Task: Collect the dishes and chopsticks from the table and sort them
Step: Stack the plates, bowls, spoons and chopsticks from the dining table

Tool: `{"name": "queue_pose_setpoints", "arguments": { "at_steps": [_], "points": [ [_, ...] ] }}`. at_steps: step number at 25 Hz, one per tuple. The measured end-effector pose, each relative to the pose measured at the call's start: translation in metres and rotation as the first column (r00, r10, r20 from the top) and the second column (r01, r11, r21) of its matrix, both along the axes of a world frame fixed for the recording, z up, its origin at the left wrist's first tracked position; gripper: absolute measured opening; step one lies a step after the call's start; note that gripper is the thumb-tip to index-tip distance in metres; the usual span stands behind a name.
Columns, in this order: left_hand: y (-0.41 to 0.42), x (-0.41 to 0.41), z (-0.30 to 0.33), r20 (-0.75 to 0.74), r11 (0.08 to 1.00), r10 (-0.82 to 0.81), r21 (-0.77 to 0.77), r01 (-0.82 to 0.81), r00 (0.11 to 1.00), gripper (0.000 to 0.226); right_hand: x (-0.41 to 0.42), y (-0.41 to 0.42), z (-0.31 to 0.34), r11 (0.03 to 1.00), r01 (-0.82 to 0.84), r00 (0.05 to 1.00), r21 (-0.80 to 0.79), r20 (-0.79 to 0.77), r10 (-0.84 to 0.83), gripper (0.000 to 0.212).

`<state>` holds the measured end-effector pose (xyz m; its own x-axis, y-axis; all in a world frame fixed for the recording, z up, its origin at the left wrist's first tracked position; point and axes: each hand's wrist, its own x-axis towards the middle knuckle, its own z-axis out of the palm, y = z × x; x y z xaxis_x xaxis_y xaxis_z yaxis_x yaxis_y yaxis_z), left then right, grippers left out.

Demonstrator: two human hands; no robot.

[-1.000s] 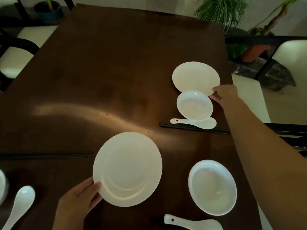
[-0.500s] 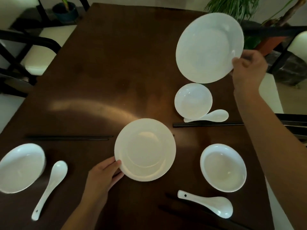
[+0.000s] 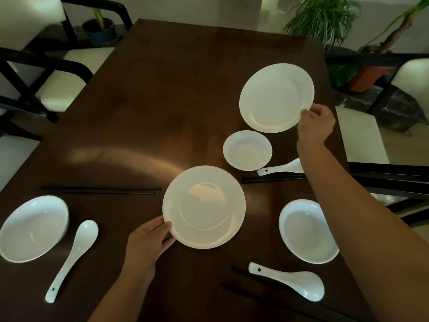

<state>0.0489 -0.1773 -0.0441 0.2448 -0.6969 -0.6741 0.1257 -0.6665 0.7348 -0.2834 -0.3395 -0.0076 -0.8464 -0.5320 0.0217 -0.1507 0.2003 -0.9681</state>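
My right hand (image 3: 316, 123) grips the rim of a white plate (image 3: 276, 97), held tilted above the dark table (image 3: 162, 108) at the right. My left hand (image 3: 148, 240) holds the near-left rim of a second white plate (image 3: 204, 206) at the table's middle. A small white bowl (image 3: 247, 150) sits between the two plates. Two larger bowls lie at the left (image 3: 32, 227) and near right (image 3: 306, 231). White spoons lie at the left (image 3: 72, 259), near right (image 3: 287, 280) and beside the small bowl (image 3: 281, 168). Black chopsticks lie at the left (image 3: 99, 190), under my right arm (image 3: 274, 178) and at the near edge (image 3: 267, 296).
Black-framed chairs with pale cushions stand at the left (image 3: 58, 84) and the right (image 3: 380, 173) of the table. Potted plants stand beyond the far corners (image 3: 322, 22). The far half of the table holds no dishes.
My right hand lifted the far plate off the table, raised it high, then brought it lower and nearer. My left hand slid the near plate toward the middle. The view pulled back.
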Motion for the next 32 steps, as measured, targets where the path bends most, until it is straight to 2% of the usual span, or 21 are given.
{"name": "queue_pose_setpoints", "arguments": {
  "at_steps": [3, 5, 8, 11, 16, 19, 21, 23, 25, 28, 30, 32],
  "points": [
    [-0.001, -0.002, -0.001, 0.007, 0.999, 0.035, 0.015, -0.035, 0.999, 0.028, 0.005, 0.013, 0.016, 0.997, -0.018, 0.998, -0.069, 0.058, 0.022, 0.021],
    [0.000, -0.001, -0.001, -0.006, 0.998, 0.054, 0.035, -0.053, 0.999, 0.029, 0.008, 0.029, 0.029, 0.992, -0.053, 0.983, -0.113, 0.166, 0.071, 0.020],
    [0.009, 0.008, 0.001, -0.018, 0.999, 0.034, 0.036, -0.034, 0.999, 0.028, 0.023, 0.063, 0.039, 0.967, -0.215, 0.901, -0.139, 0.354, 0.251, 0.014],
    [0.018, 0.021, 0.005, -0.039, 0.999, -0.003, 0.050, 0.005, 0.999, 0.023, 0.055, 0.100, 0.035, 0.913, -0.406, 0.800, -0.036, 0.469, 0.374, 0.014],
    [0.033, 0.042, 0.013, -0.019, 0.994, -0.098, 0.038, 0.098, 0.995, 0.023, 0.108, 0.144, 0.015, 0.759, -0.641, 0.714, 0.114, 0.454, 0.534, 0.022],
    [0.039, 0.050, 0.017, -0.037, 0.987, -0.152, 0.036, 0.154, 0.988, 0.019, 0.122, 0.163, 0.000, 0.680, -0.714, 0.663, 0.167, 0.474, 0.579, 0.019],
    [0.040, 0.052, 0.018, -0.100, 0.987, -0.152, 0.044, 0.157, 0.983, 0.018, 0.128, 0.173, -0.007, 0.655, -0.729, 0.655, 0.198, 0.476, 0.586, 0.017],
    [0.040, 0.052, 0.019, -0.156, 0.994, -0.082, 0.056, 0.092, 0.984, 0.015, 0.132, 0.181, -0.012, 0.645, -0.737, 0.647, 0.202, 0.484, 0.589, 0.017],
    [0.041, 0.052, 0.016, -0.111, 0.994, -0.097, 0.035, 0.101, 0.989, 0.010, 0.135, 0.186, -0.016, 0.642, -0.740, 0.641, 0.198, 0.497, 0.585, 0.017],
    [0.043, 0.050, 0.013, -0.018, 0.990, -0.139, 0.003, 0.139, 0.990, 0.019, 0.139, 0.189, -0.018, 0.642, -0.715, 0.693, 0.277, 0.404, 0.597, 0.014],
    [0.043, 0.050, 0.010, 0.009, 0.992, -0.123, 0.006, 0.123, 0.992, 0.022, 0.139, 0.189, -0.020, 0.617, -0.669, 0.729, 0.415, 0.200, 0.655, 0.015],
    [0.043, 0.050, 0.010, 0.026, 0.992, -0.126, 0.004, 0.126, 0.992, 0.021, 0.140, 0.190, -0.021, 0.576, -0.592, 0.698, 0.564, 0.001, 0.716, 0.020]
  ]
}}
